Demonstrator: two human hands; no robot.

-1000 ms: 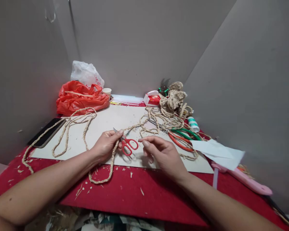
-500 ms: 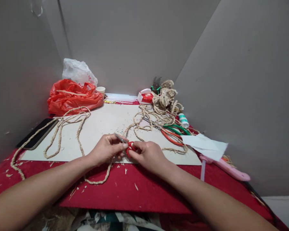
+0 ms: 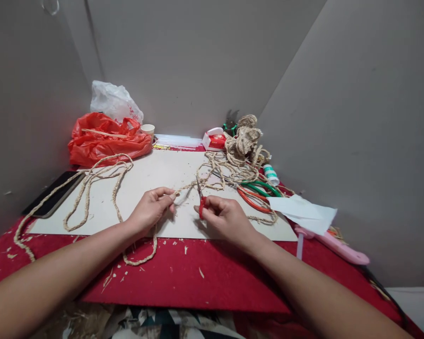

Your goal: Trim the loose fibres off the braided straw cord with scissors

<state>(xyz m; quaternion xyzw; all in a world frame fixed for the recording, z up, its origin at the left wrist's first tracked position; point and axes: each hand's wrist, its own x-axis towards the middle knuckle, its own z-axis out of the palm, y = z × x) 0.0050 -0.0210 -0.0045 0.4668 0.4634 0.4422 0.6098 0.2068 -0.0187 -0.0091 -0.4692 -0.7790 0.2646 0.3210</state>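
Gray walls (image 3: pixel 198 61) enclose a table in red cloth (image 3: pixel 183 282), a pale board (image 3: pixel 176 165) laid across its top. Over the board's near half, my left hand (image 3: pixel 151 211) pinches a braided rope (image 3: pixel 138 263) between thumb and fingers, while my right hand (image 3: pixel 228 220) closes around the red handles of a pair of scissors (image 3: pixel 202 203), blades parted slightly and pointing toward the board's far side, near the rope. The rope loops over the board's left part and dips past its near edge. Green handles (image 3: pixel 263 188) and orange handles (image 3: pixel 251 201) lie on the board's right side, below a heap of braided coils (image 3: pixel 246 141) at its far right corner. White paper (image 3: pixel 302 213) and a pink tool (image 3: pixel 342 246) sit at the board's right edge. A dark tablet-like device (image 3: pixel 48 198) lies at its left edge; a red plastic bag (image 3: pixel 108 147) slumps at its far left corner, beside a paper cup (image 3: pixel 148 129).
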